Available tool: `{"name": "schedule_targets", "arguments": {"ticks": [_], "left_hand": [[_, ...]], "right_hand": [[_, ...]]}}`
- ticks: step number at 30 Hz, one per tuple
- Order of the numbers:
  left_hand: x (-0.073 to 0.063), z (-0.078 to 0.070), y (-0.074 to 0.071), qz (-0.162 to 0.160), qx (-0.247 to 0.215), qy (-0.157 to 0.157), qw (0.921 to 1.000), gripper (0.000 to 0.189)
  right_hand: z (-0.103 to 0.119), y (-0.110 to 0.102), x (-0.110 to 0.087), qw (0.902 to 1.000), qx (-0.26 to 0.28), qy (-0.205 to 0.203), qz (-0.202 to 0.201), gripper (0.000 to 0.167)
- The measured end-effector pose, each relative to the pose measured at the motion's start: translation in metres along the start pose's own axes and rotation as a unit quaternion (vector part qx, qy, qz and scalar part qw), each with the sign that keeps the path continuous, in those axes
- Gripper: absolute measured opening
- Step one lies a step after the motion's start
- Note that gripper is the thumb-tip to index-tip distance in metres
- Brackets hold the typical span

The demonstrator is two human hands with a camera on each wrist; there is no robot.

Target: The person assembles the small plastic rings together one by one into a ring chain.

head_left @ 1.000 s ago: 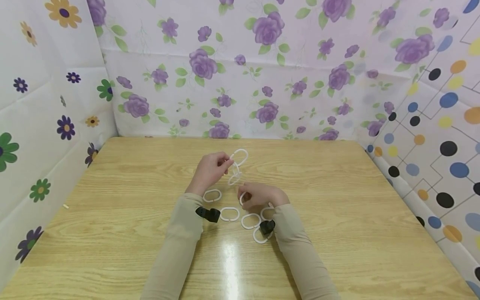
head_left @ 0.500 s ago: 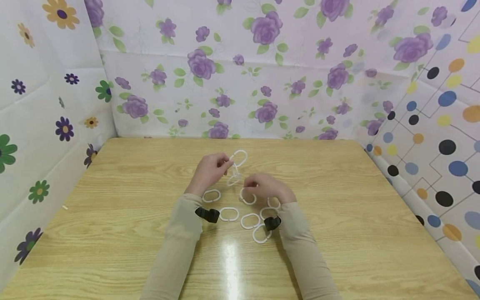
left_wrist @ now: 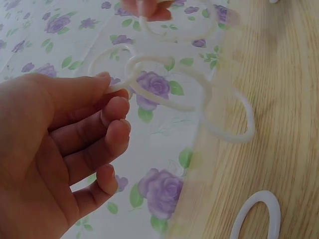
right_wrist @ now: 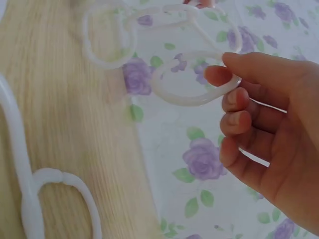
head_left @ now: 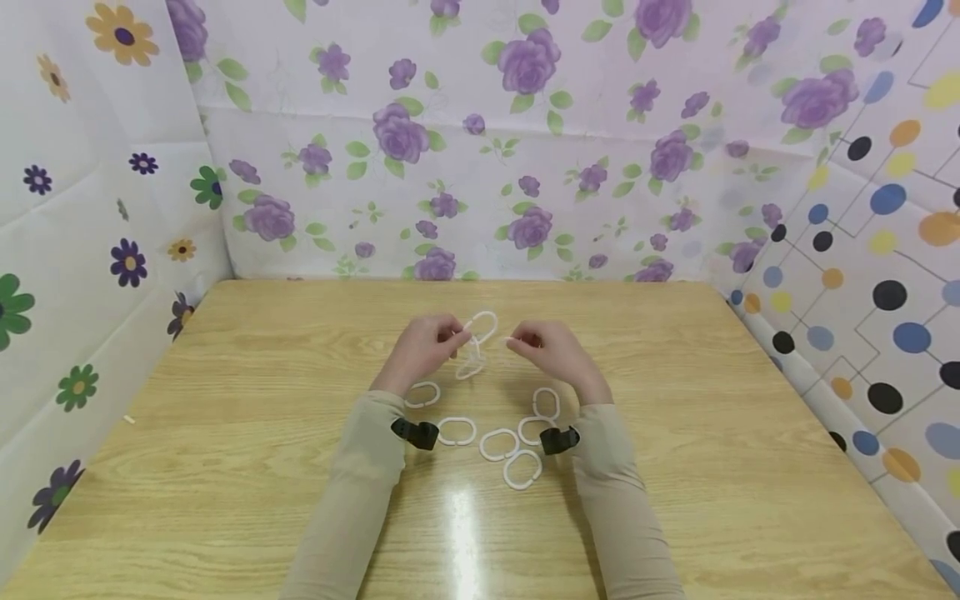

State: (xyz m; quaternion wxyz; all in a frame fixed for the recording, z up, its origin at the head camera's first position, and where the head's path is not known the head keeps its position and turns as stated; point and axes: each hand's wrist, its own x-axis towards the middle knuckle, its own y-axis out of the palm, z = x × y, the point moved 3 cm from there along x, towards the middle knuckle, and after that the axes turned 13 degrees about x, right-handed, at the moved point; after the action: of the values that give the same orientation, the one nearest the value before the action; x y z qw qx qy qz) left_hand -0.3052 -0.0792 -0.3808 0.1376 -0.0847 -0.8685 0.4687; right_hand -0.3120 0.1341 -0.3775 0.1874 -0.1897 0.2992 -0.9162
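My left hand point(head_left: 423, 352) pinches the top link of a short chain of white plastic C-links point(left_wrist: 250, 127) between thumb and forefinger. Three links show in the left wrist view, hooked through one another and hanging above the table. Across from it, my right hand point(head_left: 557, 354) holds a single white link point(right_wrist: 192, 101) by one end, with thumb and index finger; the other fingers are bent beneath. That link is apart from the chain, a small gap to its right in the head view. Both hands are raised over the middle of the table.
Several loose white links lie on the wooden table point(head_left: 262, 467): one link point(head_left: 456, 419) between the forearms, another link point(head_left: 522, 487) nearer the body, one link point(head_left: 546, 389) by the right wrist. A small white piece point(head_left: 129, 419) lies far left. Patterned cloth point(head_left: 480, 192) stands behind.
My right hand has picked up a link from the table and lifted it up and away, level with the left hand. The left hand has stayed nearly still with the chain.
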Motion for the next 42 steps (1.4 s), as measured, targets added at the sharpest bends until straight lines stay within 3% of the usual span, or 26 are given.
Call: {"name": "schedule_targets", "arguments": {"ticks": [9, 17, 24, 30, 42], "left_hand": [[-0.001, 0.001, 0.003, 0.007, -0.009, 0.012, 0.9999, 0.021], [-0.002, -0.001, 0.000, 0.015, -0.011, 0.008, 0.9998, 0.024], [-0.001, -0.004, -0.003, 0.016, -0.005, 0.018, 0.9997, 0.028], [-0.003, -0.007, -0.004, 0.015, -0.007, 0.030, 0.9994, 0.027], [-0.003, -0.009, -0.005, 0.001, 0.002, 0.069, 0.9976, 0.024]], "right_hand": [[-0.003, -0.017, -0.005, 0.9934, 0.036, 0.021, -0.107, 0.021], [0.002, -0.017, -0.003, 0.9862, 0.067, -0.038, -0.147, 0.020], [0.009, -0.006, 0.001, 0.9881, 0.060, -0.073, -0.121, 0.021], [0.011, 0.000, 0.000, 0.9925, 0.042, -0.065, -0.095, 0.024], [0.011, 0.003, 0.002, 0.9945, 0.031, -0.038, -0.092, 0.035]]}}
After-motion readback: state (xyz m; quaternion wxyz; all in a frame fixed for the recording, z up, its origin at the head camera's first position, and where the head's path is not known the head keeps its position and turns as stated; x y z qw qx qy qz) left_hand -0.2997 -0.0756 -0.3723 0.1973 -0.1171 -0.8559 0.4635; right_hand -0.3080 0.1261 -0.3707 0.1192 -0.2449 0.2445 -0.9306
